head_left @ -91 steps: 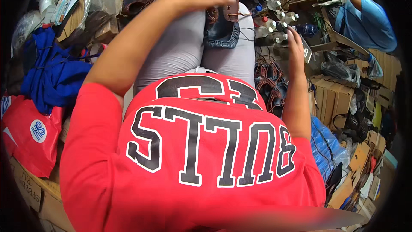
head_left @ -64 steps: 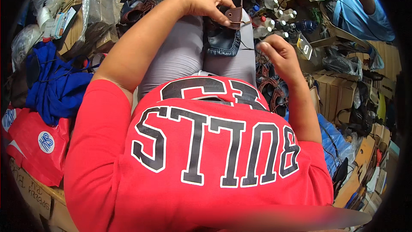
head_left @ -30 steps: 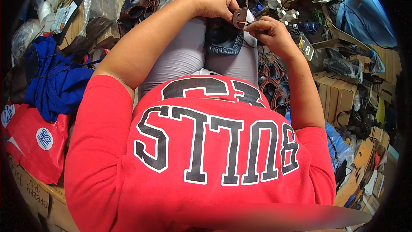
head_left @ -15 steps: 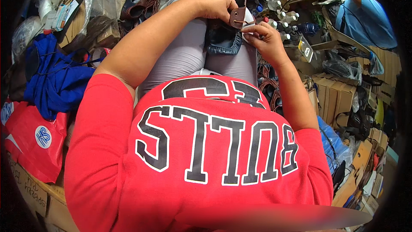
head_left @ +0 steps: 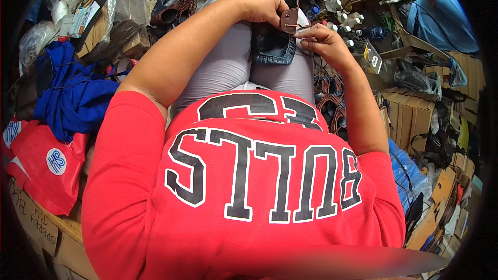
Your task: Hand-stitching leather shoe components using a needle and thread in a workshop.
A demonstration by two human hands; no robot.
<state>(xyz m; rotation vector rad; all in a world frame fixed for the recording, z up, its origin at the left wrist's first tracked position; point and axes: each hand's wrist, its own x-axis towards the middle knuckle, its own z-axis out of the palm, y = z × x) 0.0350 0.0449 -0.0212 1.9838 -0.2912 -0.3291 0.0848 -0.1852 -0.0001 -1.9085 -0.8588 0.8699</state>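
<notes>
Over my lap lies a dark shoe upper (head_left: 275, 53) with a puckered toe. Its brown leather side piece (head_left: 289, 19) has eyelets, a short lace running across it and a pale lining, and a long brown edge loops away from me. My left hand (head_left: 264, 9) is closed on the upper beside the brown piece, its fingertips partly hidden behind the leather. At the right edge my right hand (head_left: 324, 41) is pinched against the pale lining, below the lace. What sits between those fingertips is too small to tell; a thin dark line shows beneath them.
Several small bottles (head_left: 353, 19) with white caps stand beyond my right hand. Brown shoes (head_left: 332, 106) lie right of my thigh, with cardboard boxes (head_left: 410, 114) farther right. Blue cloth (head_left: 72, 91) and a red plastic bag (head_left: 49, 163) are on my left. Another person's blue-clothed part (head_left: 441, 18) shows at far right.
The shoe upper and both hands sit slightly farther right in the picture, as does most of the scene. My right fingers have shifted a little on the lining; both hands keep their places on the upper.
</notes>
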